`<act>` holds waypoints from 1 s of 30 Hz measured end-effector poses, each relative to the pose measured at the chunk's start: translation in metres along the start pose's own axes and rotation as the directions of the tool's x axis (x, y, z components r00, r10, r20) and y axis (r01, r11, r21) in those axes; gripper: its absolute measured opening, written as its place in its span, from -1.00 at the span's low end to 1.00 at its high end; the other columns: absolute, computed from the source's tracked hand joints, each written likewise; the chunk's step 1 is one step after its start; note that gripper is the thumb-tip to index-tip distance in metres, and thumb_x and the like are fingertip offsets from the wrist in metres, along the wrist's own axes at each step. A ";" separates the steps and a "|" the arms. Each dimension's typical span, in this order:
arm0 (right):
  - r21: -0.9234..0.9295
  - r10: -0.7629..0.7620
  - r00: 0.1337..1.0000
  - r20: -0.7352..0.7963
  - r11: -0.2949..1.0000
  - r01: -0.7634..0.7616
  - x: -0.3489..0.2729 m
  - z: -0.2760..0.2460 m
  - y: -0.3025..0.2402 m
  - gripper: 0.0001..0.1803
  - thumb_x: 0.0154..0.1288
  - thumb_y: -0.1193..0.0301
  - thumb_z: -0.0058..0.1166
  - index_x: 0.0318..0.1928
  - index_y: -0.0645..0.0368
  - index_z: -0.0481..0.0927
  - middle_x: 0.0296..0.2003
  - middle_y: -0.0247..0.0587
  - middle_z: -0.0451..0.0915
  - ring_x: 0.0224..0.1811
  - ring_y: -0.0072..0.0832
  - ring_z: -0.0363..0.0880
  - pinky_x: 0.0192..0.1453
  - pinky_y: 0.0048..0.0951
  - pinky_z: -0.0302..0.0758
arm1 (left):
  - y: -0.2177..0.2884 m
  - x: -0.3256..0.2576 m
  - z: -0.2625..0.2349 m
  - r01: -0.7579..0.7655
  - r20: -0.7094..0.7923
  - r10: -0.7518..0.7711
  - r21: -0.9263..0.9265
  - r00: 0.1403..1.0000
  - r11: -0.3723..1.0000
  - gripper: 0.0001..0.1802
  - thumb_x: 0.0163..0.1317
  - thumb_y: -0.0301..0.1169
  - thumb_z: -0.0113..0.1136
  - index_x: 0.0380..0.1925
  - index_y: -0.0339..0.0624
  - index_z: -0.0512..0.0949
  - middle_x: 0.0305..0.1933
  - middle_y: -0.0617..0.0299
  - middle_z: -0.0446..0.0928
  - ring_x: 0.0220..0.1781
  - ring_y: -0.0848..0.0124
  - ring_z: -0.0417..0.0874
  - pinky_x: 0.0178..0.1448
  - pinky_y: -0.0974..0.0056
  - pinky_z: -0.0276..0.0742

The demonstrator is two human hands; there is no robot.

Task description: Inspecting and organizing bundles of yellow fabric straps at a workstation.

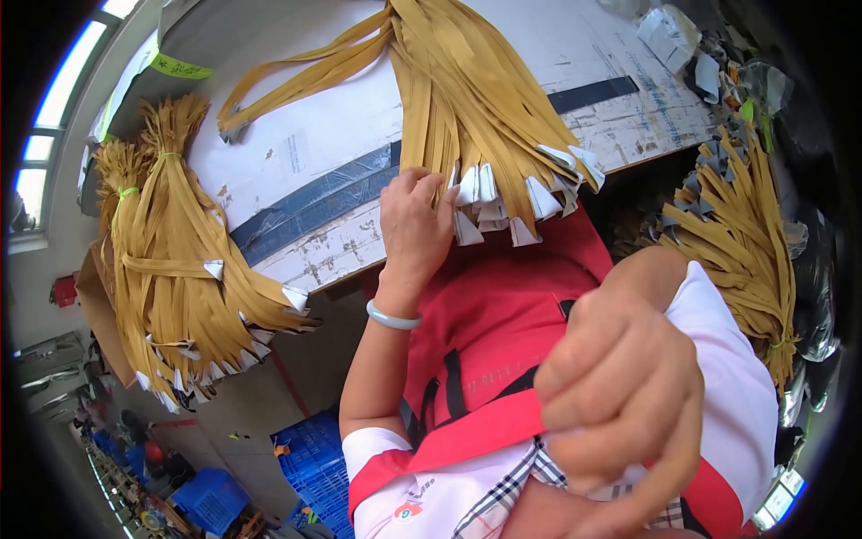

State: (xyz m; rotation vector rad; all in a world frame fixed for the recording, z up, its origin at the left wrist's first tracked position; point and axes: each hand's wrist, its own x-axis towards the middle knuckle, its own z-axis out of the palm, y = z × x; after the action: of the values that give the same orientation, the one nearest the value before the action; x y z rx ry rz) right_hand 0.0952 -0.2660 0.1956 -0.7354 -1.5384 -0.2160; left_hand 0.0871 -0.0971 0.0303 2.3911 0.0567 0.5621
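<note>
A bundle of long tan fabric strips (467, 81) lies over the table, its white-tipped ends (485, 184) hanging at the near edge. At the left side of those ends is my left hand (417, 220), with a pale bangle on the wrist. Its fingers are bent and closed on the strips, thumb beside the white tips. My right hand (624, 386) is raised in front of my chest, apart from the bundle and close to the view. Its fingers are curled in, slightly blurred; whatever they may hold is hidden.
Tied bundles of tan strips (171, 242) hang off the table's left end. Another bundle (736, 242) stands at the right, beside black plastic bags (813, 278). The worn white table (305, 189) carries dark tape. Blue crates (314, 463) sit on the floor below left.
</note>
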 end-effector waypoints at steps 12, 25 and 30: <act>-0.364 0.822 0.484 -0.298 0.371 -0.854 -0.095 -0.042 0.083 -0.83 0.30 0.54 0.21 -0.09 0.24 0.66 -0.24 -0.18 0.60 -0.29 -0.40 0.61 -0.17 -0.43 0.52 | -0.036 0.018 -0.023 0.488 0.382 -0.473 -0.864 0.794 0.122 -0.72 0.37 -0.48 0.24 0.04 -0.27 0.50 -0.22 0.20 0.66 -0.27 0.50 0.69 -0.19 0.41 0.66; -0.259 0.751 0.645 -0.142 0.600 -0.757 -0.117 -0.028 0.114 -0.83 0.25 0.51 0.26 -0.15 0.24 0.64 -0.25 -0.16 0.61 -0.21 -0.26 0.63 -0.09 -0.36 0.54 | -0.033 0.003 -0.008 0.410 0.507 -0.298 -0.849 0.809 -0.334 -0.77 0.39 -0.54 0.15 0.01 -0.16 0.42 -0.16 0.11 0.62 -0.25 0.40 0.67 -0.13 0.31 0.65; -0.214 0.803 0.561 -0.202 0.523 -0.825 -0.110 -0.026 0.108 -0.83 0.24 0.55 0.27 -0.15 0.21 0.63 -0.21 -0.20 0.62 -0.17 -0.32 0.62 -0.06 -0.40 0.53 | -0.043 -0.003 -0.005 0.403 0.490 -0.243 -0.853 0.837 -0.332 -0.78 0.39 -0.55 0.14 0.00 -0.16 0.42 -0.18 0.13 0.62 -0.25 0.40 0.67 -0.15 0.30 0.63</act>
State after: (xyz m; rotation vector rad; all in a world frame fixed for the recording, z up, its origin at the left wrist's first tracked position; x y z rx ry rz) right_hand 0.1706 -0.2312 0.0632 -1.6016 -0.9308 0.2595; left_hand 0.0867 -0.0614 0.0058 0.5585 0.1771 -0.0028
